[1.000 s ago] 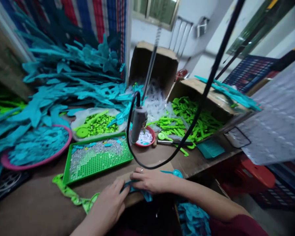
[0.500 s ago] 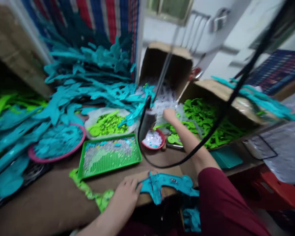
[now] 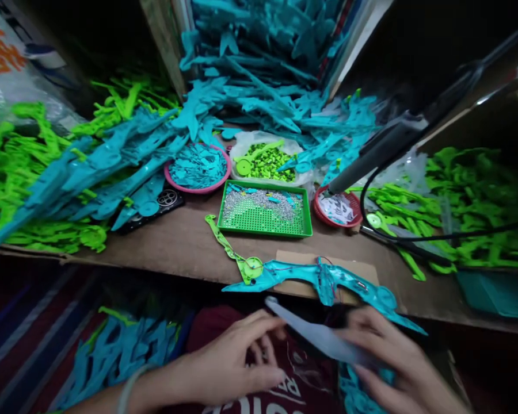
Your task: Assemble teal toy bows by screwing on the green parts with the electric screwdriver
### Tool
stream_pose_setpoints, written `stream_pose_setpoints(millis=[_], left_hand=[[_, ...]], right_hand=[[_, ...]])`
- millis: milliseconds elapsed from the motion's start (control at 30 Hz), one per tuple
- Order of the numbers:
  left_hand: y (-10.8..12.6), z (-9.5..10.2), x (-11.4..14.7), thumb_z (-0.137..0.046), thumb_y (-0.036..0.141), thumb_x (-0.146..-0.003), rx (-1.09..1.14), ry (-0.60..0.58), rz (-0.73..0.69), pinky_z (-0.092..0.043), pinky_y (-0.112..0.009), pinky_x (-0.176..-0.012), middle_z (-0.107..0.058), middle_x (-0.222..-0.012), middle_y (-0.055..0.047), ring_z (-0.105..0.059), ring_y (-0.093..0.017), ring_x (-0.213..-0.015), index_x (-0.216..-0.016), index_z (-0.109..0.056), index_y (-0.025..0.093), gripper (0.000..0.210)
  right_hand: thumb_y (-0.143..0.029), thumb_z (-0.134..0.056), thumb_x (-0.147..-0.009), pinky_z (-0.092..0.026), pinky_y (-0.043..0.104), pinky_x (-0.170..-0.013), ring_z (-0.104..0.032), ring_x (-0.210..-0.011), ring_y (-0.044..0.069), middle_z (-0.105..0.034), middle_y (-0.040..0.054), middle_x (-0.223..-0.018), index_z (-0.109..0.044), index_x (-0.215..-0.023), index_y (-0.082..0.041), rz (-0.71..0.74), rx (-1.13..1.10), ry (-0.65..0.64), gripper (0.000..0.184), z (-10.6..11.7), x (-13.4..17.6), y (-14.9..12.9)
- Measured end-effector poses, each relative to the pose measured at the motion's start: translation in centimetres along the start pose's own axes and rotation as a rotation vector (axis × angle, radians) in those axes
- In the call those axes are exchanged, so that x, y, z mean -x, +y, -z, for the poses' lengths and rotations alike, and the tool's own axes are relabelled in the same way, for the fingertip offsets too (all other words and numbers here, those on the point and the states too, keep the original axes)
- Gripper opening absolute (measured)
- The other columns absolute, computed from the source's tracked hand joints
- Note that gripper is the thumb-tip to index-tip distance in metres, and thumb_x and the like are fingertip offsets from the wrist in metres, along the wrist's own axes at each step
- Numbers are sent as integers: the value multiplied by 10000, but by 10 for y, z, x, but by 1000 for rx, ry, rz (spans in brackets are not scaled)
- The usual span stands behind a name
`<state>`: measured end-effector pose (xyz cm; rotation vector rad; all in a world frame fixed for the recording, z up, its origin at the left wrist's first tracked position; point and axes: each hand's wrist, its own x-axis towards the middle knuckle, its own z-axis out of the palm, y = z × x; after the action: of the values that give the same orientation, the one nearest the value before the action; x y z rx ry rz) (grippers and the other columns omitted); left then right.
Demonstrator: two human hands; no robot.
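In front of my body, my right hand point(image 3: 386, 351) grips one end of a pale, curved, flat plastic piece point(image 3: 317, 335), blurred by motion. My left hand point(image 3: 242, 353) is at the piece's other end, thumb and fingers apart; its index fingertip is close to the piece, and I cannot tell whether it touches. Beyond both hands, a bow-shaped blue plastic part point(image 3: 293, 273) with a cross-piece and thin wires rests along the table's front edge. A lime-green arm with a round disc point(image 3: 252, 267) overlaps its left half. Under the blue part is a flat cardboard sheet point(image 3: 365, 261).
A green tray point(image 3: 265, 227) of small metal bits stands mid-table. Around it are a pink basin point(image 3: 198, 190) of blue pieces, a bag of green pieces point(image 3: 270, 161) and a red basket point(image 3: 339, 221) of white pieces. A grey tool point(image 3: 371, 152) with a black cable hangs at right.
My right hand has come back from the white pieces at the right rear, bringing the pale piece. My left hand has left the blue part. The view has turned left and down.
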<state>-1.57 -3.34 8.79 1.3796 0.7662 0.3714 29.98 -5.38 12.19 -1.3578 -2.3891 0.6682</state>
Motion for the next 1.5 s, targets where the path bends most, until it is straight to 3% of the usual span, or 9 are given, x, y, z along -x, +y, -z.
stream_pose_setpoints(millis=[100, 167, 267, 333, 433, 567, 967, 1333, 1500], left_hand=[[-20, 5, -13, -505, 449, -958, 246, 265, 30, -587, -315, -740, -702, -958, -79, -677, -164, -815, -1082, -610, 182, 312], [-28, 33, -13, -551, 468, -932, 276, 526, 58, -584, -313, -723, -700, -889, -58, -672, -162, -782, -982, -608, 185, 293], [-30, 88, -7, -699, 484, -837, 339, 757, 115, -568, -263, -672, -696, -848, -31, -678, -152, -766, -935, -597, 176, 339], [-29, 114, -5, -772, 487, -774, 363, 747, 158, -564, -240, -672, -696, -823, -24, -678, -140, -750, -914, -595, 160, 397], [-30, 122, -10, -820, 488, -720, 394, 649, 231, -573, -240, -685, -710, -837, -38, -683, -139, -751, -929, -604, 141, 459], [-35, 116, -21, -837, 489, -694, 414, 582, 282, -580, -243, -669, -726, -859, -44, -687, -135, -723, -977, -620, 135, 502], [-28, 136, -25, -829, 524, -722, 369, 457, 426, -597, -213, -693, -737, -870, -45, -703, -135, -753, -1003, -649, 144, 506], [-28, 127, -27, -809, 594, -681, 194, 547, 443, -601, -228, -657, -730, -740, -16, -716, -149, -693, -954, -640, 155, 543], [-27, 165, -39, -717, 661, -721, -94, 404, 568, -510, -238, -442, -696, -585, -49, -664, -166, -476, -720, -623, 155, 514]], right_hand=[[-227, -519, -949, -627, 350, -755, -674, -924, 233, -605, 113, -1089, -375, -1499, -362, 28, -182, 28, 584, -62, -54, -45], [-300, -565, -964, -587, 420, -918, -628, -1079, 254, -582, 129, -1205, -365, -1497, -292, 74, -182, 67, 569, -79, -94, -49], [-507, -742, -823, -435, 585, -1094, -470, -1326, 347, -490, 186, -1422, -279, -1536, -224, 177, -117, -6, 896, -86, -142, -31], [-535, -808, -740, -373, 631, -1122, -421, -1371, 381, -453, 202, -1479, -208, -1565, -208, 240, -84, -147, 1072, -91, -164, -17], [-468, -814, -762, -359, 621, -1133, -432, -1376, 381, -443, 199, -1505, -127, -1588, -215, 236, -94, -294, 1104, -103, -180, -6], [-404, -804, -790, -373, 585, -1140, -427, -1392, 364, -403, 200, -1553, -61, -1599, -228, 205, -140, -285, 1113, -112, -177, -4], [-438, -808, -781, -399, 533, -1125, -460, -1346, 351, -494, 160, -1478, -188, -1572, -221, 157, -250, -321, 1029, -109, -176, 0], [-391, -792, -809, -475, 486, -1005, -490, -1226, 332, -559, 164, -1371, -301, -1537, -182, 211, -205, -332, 903, -105, -175, -3], [-364, -712, -880, -484, 530, -996, -498, -1185, 340, -574, 151, -1336, -471, -1461, -202, 303, -62, -324, 650, -102, -172, -7]])
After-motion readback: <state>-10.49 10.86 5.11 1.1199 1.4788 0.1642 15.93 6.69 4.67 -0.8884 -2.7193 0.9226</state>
